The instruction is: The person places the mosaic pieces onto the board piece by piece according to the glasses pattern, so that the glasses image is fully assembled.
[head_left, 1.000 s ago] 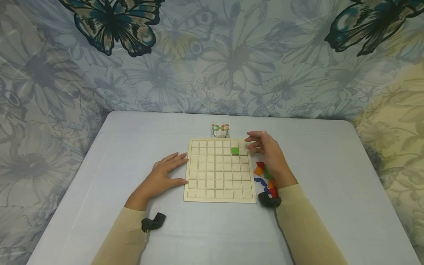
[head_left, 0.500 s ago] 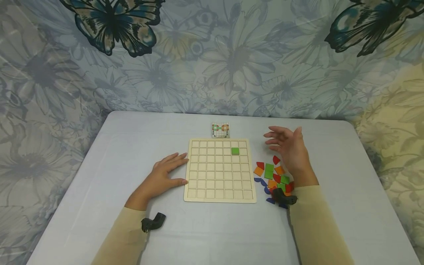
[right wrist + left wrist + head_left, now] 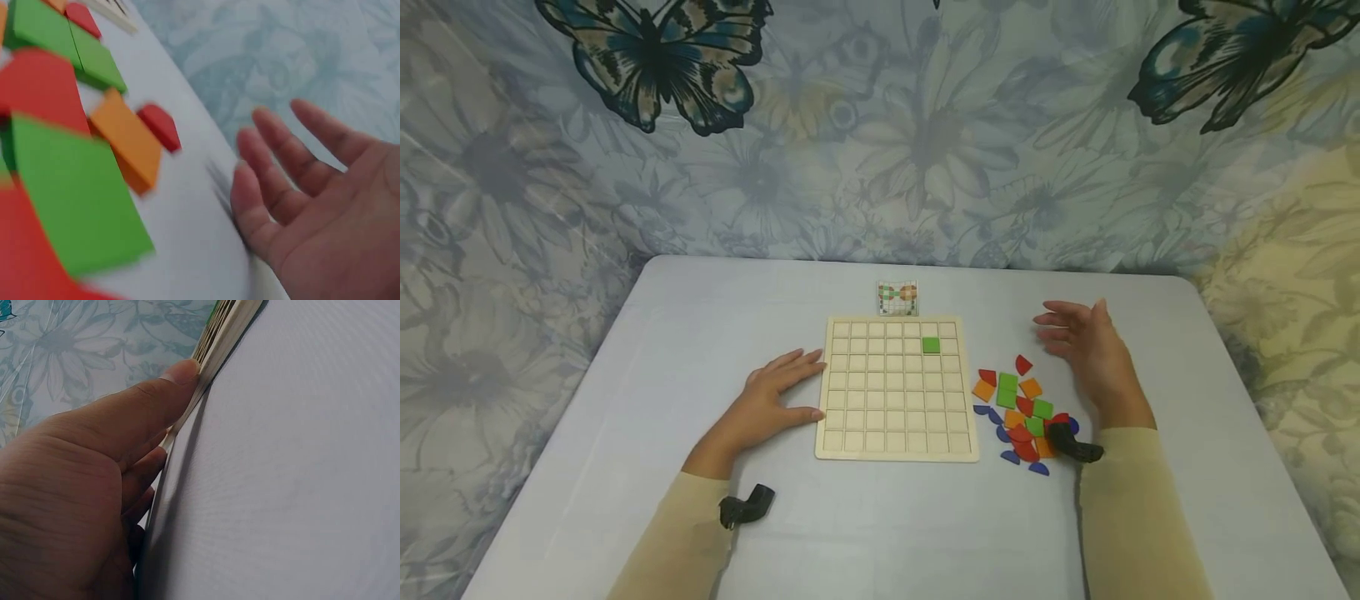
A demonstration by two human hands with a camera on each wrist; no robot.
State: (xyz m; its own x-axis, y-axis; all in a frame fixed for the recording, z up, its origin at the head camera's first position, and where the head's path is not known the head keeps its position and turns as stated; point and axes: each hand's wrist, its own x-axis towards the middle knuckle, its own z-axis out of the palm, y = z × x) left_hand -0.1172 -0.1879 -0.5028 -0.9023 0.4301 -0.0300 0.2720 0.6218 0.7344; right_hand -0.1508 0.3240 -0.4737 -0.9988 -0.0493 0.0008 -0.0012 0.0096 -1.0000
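A wooden grid board (image 3: 897, 387) lies in the middle of the table with one green square tile (image 3: 931, 345) in its second row, near the right. My left hand (image 3: 775, 396) rests flat on the table, fingers and thumb (image 3: 147, 403) against the board's left edge (image 3: 222, 331). My right hand (image 3: 1086, 346) hovers open, fingers spread (image 3: 281, 169), right of a loose pile of tiles (image 3: 1018, 408): green (image 3: 69, 206), orange (image 3: 128, 147), red (image 3: 161, 125) and blue pieces. It holds nothing.
A small pattern card (image 3: 898, 299) stands just behind the board. The grey table (image 3: 700, 317) backs onto a floral cloth with butterflies (image 3: 655, 58). Black wrist camera mounts (image 3: 747, 505) sit at both sleeves.
My right hand has drawn away from the board's top right corner, moving right past the tile pile, which now lies uncovered. The left hand has stayed put.
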